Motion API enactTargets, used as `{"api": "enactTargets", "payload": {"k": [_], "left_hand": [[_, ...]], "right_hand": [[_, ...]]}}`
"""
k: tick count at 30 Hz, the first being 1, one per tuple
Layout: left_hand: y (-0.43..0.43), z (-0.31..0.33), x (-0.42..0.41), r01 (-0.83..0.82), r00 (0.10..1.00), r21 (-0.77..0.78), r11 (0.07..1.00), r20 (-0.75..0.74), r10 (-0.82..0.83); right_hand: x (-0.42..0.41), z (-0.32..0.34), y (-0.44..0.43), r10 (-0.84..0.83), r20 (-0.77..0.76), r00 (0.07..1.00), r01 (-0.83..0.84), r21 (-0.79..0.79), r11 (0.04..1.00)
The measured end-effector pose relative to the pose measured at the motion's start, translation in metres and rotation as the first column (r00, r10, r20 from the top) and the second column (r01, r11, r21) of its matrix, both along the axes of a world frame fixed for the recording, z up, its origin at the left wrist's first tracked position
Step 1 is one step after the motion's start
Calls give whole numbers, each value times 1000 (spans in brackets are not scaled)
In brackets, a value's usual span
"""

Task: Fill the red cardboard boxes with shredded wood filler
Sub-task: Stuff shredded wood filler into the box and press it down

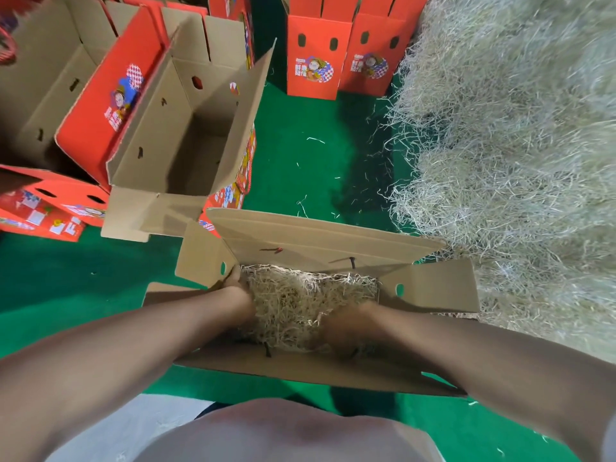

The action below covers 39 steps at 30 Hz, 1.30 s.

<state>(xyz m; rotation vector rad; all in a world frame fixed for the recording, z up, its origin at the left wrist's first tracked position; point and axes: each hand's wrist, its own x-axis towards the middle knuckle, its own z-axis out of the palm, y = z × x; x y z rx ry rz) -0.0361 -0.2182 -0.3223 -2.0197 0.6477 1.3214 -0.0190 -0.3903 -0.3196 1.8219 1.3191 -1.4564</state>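
Head view: looking down over both bare forearms onto a green floor (293,151).
Box in hand: red cardboard box (320,241), brown inside, standing open just in front of the person with all four flaps spread outward.
Contents: shredded wood filler (300,301) lying in the bottom, packed between the two hands and reaching the left end wall.
Left hand (238,291): down inside the box at its left end, against the end wall, fingers sunk among the strands; grasping or only pressing, cannot tell.
Right hand (346,325): inside the box towards its right end, blurred and half buried in the filler; grip cannot be told.
Filler pile (516,161): large pale heap on the right, just beside the box's right flap, loose strands strewn on the floor near it.
Second open box (186,141): behind and left of the first, bare brown bottom showing.
Upright boxes (316,61): two red ones side by side at the back, printed faces forward.
Far left: more red boxes, one open (50,95), one lying flat (43,208).
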Motion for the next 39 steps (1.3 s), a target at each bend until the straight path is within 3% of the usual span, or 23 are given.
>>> {"api": "enactTargets", "payload": {"k": [2, 5, 6, 7, 8, 10, 11, 14, 16, 19, 22, 24, 25, 27, 28, 30, 32, 34, 36, 37, 39], "left_hand": [[-4, 4, 2, 43, 997, -47, 998, 71, -39], [-18, 13, 5, -24, 961, -419, 908, 240, 136], [-21, 15, 5, -42, 946, -522, 852, 254, 202], [-22, 14, 5, -56, 938, -573, 817, 251, 240], [-21, 12, 3, -88, 936, -590, 802, 226, 269], [-14, 3, -1, -124, 972, -499, 858, 111, 205], [-9, -3, -4, -139, 988, -395, 908, 11, 156], [-5, -2, -6, -122, 959, -95, 988, -269, 92], [-9, 7, -4, -113, 971, -137, 984, -223, 81], [-17, 16, 5, -113, 976, -445, 889, 118, 184], [-16, 12, 12, -104, 916, -521, 847, 281, 285], [-10, 7, 13, -230, 913, -493, 839, 189, 362], [-6, 2, 11, -363, 897, -455, 813, 67, 438], [-5, -2, 3, -578, 816, -226, 784, -195, 545], [-6, -1, 0, -590, 791, -106, 801, -275, 547], [-7, 4, -5, -428, 858, -29, 903, -327, 396], [-9, 10, -2, -229, 967, -190, 955, -158, 200], [-12, 9, 3, -220, 958, -487, 845, 56, 282], [-17, 8, 3, -325, 908, -654, 683, -14, 419], [-17, 5, 1, -352, 912, -640, 683, -71, 404], [-15, -2, -7, -416, 909, -436, 798, -169, 382]], "right_hand": [[0, 1, -4, -127, 36, 991, 121, 138, 983], [0, 7, -7, -434, 148, 889, 334, 439, 834], [2, 9, -9, -471, 218, 855, 336, 458, 823], [4, 11, -11, -435, 310, 845, 308, 384, 871], [7, 11, -14, -317, 397, 861, 249, 213, 945], [8, 6, -24, -34, 428, 903, 110, -153, 982], [9, 5, -29, 32, 383, 923, 61, -229, 972], [12, 2, -40, -57, 324, 944, 119, -176, 977], [12, 9, -34, -82, 336, 938, 129, -119, 985], [10, 17, -21, -192, 403, 895, 186, 55, 981], [8, 24, -17, -289, 369, 884, 227, 202, 953], [7, 22, -19, -197, 184, 963, 175, 129, 976], [5, 18, -20, -143, 49, 989, 139, 76, 987], [1, 10, -22, -110, -135, 985, 114, 19, 993], [0, 5, -24, -133, -173, 976, 138, 19, 990], [-2, -1, -27, -253, -171, 952, 264, 41, 964], [-3, -1, -28, -368, -115, 923, 382, 138, 914], [-3, 1, -26, -380, -1, 925, 361, 317, 877], [-4, 6, -24, -389, 101, 915, 314, 423, 850], [-3, 7, -25, -341, 134, 930, 260, 414, 872], [-1, 6, -32, -115, 145, 983, 86, 191, 978]]}}
